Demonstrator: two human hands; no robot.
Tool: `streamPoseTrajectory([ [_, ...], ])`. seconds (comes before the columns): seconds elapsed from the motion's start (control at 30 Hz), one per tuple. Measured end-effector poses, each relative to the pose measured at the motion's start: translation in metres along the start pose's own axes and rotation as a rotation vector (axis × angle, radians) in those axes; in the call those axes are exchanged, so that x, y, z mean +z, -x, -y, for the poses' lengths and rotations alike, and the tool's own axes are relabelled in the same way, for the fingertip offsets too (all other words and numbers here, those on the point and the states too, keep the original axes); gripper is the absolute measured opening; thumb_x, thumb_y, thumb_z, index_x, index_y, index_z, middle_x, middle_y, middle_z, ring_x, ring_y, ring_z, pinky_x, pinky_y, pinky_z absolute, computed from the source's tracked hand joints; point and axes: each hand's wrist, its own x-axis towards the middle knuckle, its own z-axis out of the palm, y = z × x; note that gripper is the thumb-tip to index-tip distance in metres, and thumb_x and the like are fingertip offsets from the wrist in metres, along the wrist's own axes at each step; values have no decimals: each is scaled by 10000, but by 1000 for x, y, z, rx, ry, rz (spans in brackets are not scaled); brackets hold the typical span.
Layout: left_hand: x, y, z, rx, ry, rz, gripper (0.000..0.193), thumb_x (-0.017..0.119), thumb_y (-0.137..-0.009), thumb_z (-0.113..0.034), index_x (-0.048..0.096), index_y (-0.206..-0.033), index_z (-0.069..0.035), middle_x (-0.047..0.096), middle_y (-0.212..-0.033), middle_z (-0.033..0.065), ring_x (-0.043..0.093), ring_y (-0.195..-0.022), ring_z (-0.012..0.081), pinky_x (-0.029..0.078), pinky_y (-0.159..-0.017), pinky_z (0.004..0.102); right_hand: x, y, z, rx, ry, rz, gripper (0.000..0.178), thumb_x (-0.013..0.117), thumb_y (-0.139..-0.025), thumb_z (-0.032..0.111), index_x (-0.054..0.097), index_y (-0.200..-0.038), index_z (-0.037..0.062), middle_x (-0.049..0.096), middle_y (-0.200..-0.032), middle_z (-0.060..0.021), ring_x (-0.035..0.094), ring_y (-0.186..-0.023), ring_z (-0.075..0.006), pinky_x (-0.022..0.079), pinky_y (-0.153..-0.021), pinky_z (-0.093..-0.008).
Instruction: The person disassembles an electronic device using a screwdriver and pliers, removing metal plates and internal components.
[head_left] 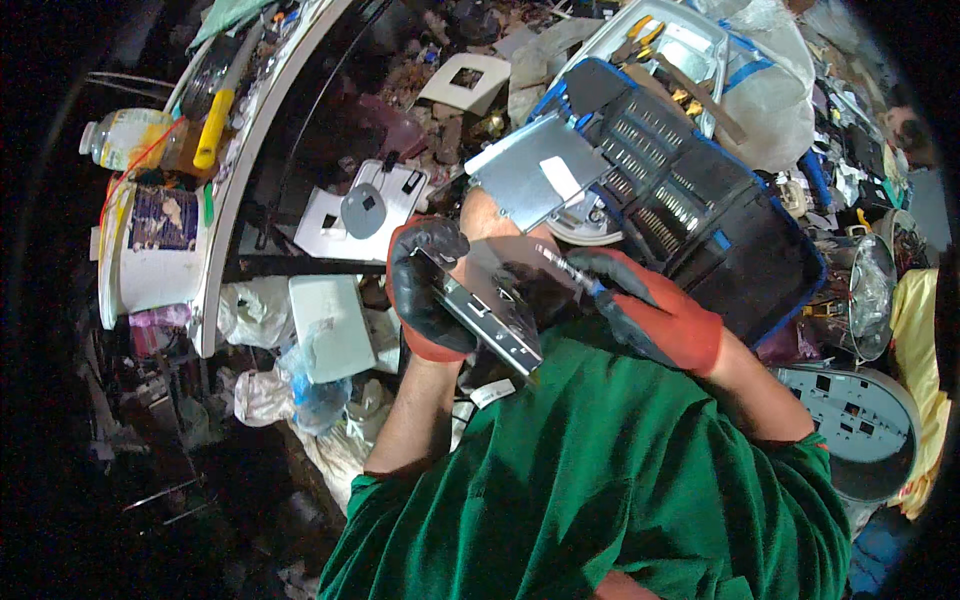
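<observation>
My left hand [425, 285], in a black and red work glove, is closed round a flat electronic device [492, 325]. The device has a dark body and a silvery edge with small port-like openings, and it is tilted down toward my lap. My right hand [650, 308], gloved the same way, grips a small screwdriver [572, 268] with some blue on its handle. Its metal end points up and left, beside the device and apart from the openings. Just beyond my hands lies a silver metal plate [530, 165] with a white label.
An open black tool case [690, 190] with rows of bits lies to the right. Behind it is a plastic tray [715, 50] with pliers. White plastic parts [330, 215] lie left, below a curved table edge [225, 190]. An oval grey casing [870, 420] stands far right.
</observation>
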Motion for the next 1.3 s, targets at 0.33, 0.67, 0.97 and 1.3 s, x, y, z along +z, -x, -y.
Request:
streamPoseTrajectory([
  [0.33,-20,6,26,252,-85,234,366,445,-943,-328,582,-984,9,597,-945,136,564,-885,243,465,-822,364,19,9,82,-206,451,198,482,659,-818,35,597,-1296,12,633,-947,-172,653,-777,-342,527,-664,-397],
  [0.67,-33,22,36,-67,-31,127,395,465,-931,-351,594,-1007,14,601,-977,124,576,-920,228,466,-861,367,31,4,74,-179,427,179,525,640,-825,53,580,-1346,54,650,-988,-212,668,-725,-352,532,-632,-408],
  [0.97,-21,14,20,94,-248,215,453,480,-946,-425,595,-1012,9,593,-957,98,567,-917,202,443,-829,334,30,2,67,-251,363,112,499,619,-829,30,565,-1324,-6,652,-1013,-233,675,-845,-381,541,-734,-413],
  [1.3,1,29,-12,75,-763,140,351,388,-1022,-277,576,-1134,-3,626,-1053,132,596,-983,219,447,-913,343,47,15,66,-116,342,12,484,619,-836,65,546,-1304,-36,639,-999,-260,639,-887,-437,533,-785,-475],
])
